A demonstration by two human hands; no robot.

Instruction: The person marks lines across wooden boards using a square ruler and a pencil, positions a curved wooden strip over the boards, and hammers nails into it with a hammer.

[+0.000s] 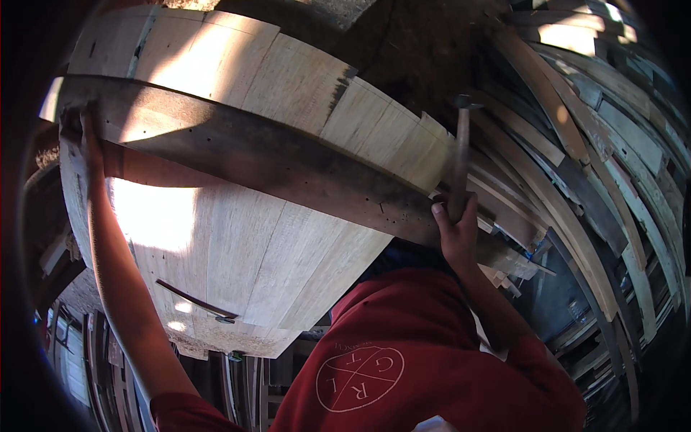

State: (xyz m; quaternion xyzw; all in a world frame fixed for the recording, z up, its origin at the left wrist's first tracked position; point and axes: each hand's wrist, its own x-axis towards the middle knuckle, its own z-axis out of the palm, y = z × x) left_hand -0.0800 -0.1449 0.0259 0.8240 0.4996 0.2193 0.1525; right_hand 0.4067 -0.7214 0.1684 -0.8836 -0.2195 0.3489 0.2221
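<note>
Stretching almost straight, the left arm (119, 266) ends with the left hand (88, 147) at the left end of the dark wooden plank (281, 158); shadow and blur hide the fingers, so I cannot tell whether they clamp it. The right arm (497, 295) is bent, with the right hand (458, 237) by the plank's right part, fingers wrapped around the handle of a hammer (461, 155), its head pointing away from the person. Pale boards (245, 248) show on both sides of the plank; a slim hammer-like tool (188, 296) rests on its near side. Loose timber (556, 101) lies beyond its right end.
</note>
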